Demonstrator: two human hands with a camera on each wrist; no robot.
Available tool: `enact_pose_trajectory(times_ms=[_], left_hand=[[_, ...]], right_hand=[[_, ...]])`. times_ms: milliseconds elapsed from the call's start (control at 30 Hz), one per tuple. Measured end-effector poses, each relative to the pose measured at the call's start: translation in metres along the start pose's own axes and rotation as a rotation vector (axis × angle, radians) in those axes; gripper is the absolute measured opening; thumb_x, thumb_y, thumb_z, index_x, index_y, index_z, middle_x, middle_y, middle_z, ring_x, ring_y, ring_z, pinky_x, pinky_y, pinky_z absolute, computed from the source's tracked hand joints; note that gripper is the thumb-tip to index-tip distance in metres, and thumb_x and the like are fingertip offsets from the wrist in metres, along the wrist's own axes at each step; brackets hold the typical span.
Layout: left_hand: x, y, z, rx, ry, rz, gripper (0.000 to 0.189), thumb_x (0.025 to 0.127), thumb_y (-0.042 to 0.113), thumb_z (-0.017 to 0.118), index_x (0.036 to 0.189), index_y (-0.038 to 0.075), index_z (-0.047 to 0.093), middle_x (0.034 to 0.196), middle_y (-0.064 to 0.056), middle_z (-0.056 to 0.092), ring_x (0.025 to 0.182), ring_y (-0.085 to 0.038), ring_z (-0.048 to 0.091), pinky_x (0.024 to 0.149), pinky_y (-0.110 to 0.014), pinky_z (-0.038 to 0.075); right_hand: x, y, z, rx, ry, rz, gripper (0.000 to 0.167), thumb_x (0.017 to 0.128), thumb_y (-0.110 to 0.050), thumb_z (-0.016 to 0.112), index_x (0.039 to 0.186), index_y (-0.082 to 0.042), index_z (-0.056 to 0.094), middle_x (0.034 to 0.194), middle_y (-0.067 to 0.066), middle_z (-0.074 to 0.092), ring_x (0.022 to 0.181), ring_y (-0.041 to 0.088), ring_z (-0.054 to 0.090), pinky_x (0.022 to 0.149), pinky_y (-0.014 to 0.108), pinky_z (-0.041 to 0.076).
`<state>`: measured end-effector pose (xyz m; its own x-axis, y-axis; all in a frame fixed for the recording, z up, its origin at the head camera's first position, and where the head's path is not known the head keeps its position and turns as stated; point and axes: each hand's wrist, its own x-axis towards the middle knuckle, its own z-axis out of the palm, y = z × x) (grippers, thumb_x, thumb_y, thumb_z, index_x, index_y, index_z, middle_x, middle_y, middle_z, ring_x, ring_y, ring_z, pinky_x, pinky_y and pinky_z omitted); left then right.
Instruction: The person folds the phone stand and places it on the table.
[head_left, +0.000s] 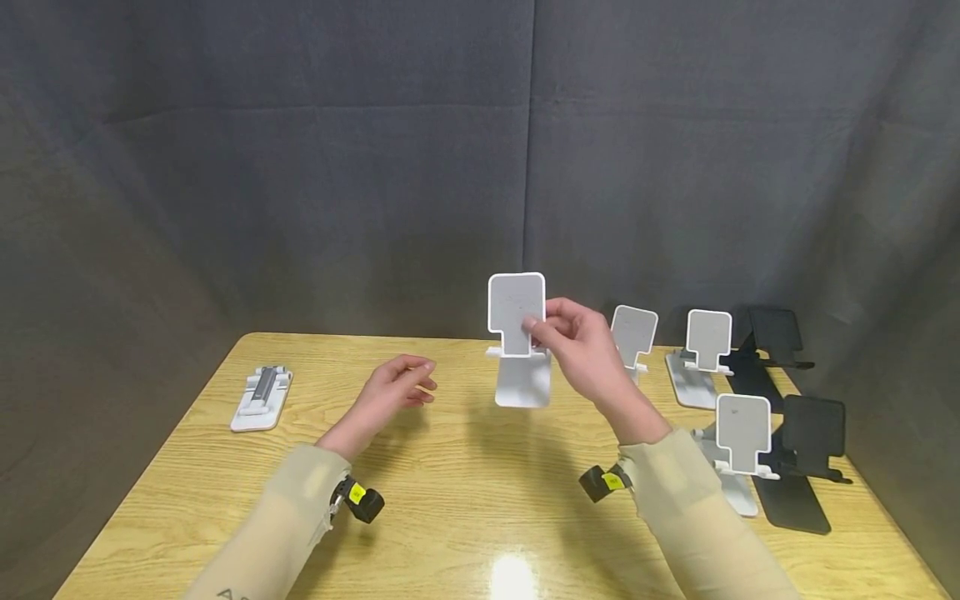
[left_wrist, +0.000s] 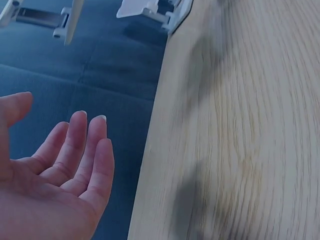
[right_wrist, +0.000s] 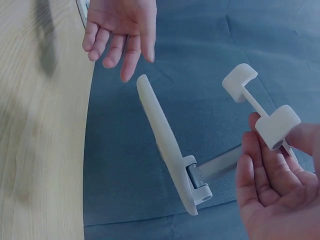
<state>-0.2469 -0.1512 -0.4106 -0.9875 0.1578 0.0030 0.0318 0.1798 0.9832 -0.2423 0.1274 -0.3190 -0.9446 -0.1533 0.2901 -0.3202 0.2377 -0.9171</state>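
Observation:
My right hand (head_left: 588, 354) pinches the upper plate of a white phone stand (head_left: 516, 300) between thumb and fingers. The stand is raised above the table, unfolded, its grey pad facing me. In the right wrist view its base plate (right_wrist: 162, 137) hangs tilted on a grey hinged arm (right_wrist: 220, 165), with the two small front hooks near my thumb. My left hand (head_left: 390, 387) hovers to the left of the stand, apart from it, fingers loosely bent and holding nothing. The left wrist view shows that palm (left_wrist: 55, 190) empty.
A folded white phone stand (head_left: 261, 400) lies at the table's left. On the right stand several unfolded ones, including white stands (head_left: 708, 337) and black stands (head_left: 813, 433). The wooden table (head_left: 450, 517) ends at a dark grey curtain (head_left: 375, 183).

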Motion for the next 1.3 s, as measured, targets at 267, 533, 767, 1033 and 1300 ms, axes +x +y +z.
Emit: enact_pose_trajectory(times_ms=[267,533,767,1033,1300], left_hand=[[0.001,0.01,0.019,-0.037,-0.053,-0.001,0.046,0.107,0.032,0.054,0.13,-0.007,0.057,0.103,-0.018,0.068,0.089,-0.026,0.071,0.083,-0.035,0.059],[-0.001,0.021,0.041,-0.072,-0.116,0.013,0.046,0.109,0.03,0.048,0.131,-0.01,0.055,0.105,-0.023,0.067,0.086,-0.025,0.071,0.084,-0.04,0.06],[-0.004,0.023,0.059,-0.071,-0.184,0.012,0.049,0.108,0.031,0.047,0.131,-0.012,0.052,0.108,-0.022,0.066,0.092,-0.036,0.07,0.086,-0.045,0.059],[-0.005,0.026,0.074,-0.122,-0.24,-0.001,0.054,0.109,0.033,0.045,0.138,-0.013,0.045,0.113,-0.023,0.065,0.095,-0.032,0.069,0.095,-0.055,0.053],[-0.007,0.025,0.082,-0.184,-0.271,0.026,0.047,0.108,0.025,0.05,0.136,-0.013,0.049,0.11,-0.023,0.068,0.096,-0.037,0.069,0.091,-0.048,0.057]], right_hand=[[-0.001,-0.001,0.001,0.03,-0.028,0.019,0.024,0.099,-0.012,0.068,0.113,0.007,0.065,0.092,0.013,0.075,0.08,0.014,0.066,0.082,0.031,0.054],[-0.002,-0.002,0.004,0.055,-0.048,0.021,0.024,0.099,-0.01,0.068,0.114,0.007,0.063,0.094,0.014,0.075,0.083,0.018,0.067,0.084,0.029,0.054],[-0.002,-0.002,0.007,0.083,-0.06,-0.006,0.021,0.099,-0.007,0.067,0.113,0.009,0.063,0.09,0.014,0.074,0.078,0.014,0.066,0.08,0.027,0.055],[-0.002,-0.004,0.01,0.11,-0.078,-0.033,0.02,0.098,-0.005,0.066,0.112,0.01,0.063,0.087,0.013,0.073,0.077,0.012,0.065,0.08,0.028,0.056],[-0.003,-0.006,0.012,0.126,-0.083,-0.031,0.022,0.098,-0.007,0.067,0.113,0.009,0.063,0.088,0.012,0.074,0.078,0.012,0.066,0.081,0.029,0.056]])
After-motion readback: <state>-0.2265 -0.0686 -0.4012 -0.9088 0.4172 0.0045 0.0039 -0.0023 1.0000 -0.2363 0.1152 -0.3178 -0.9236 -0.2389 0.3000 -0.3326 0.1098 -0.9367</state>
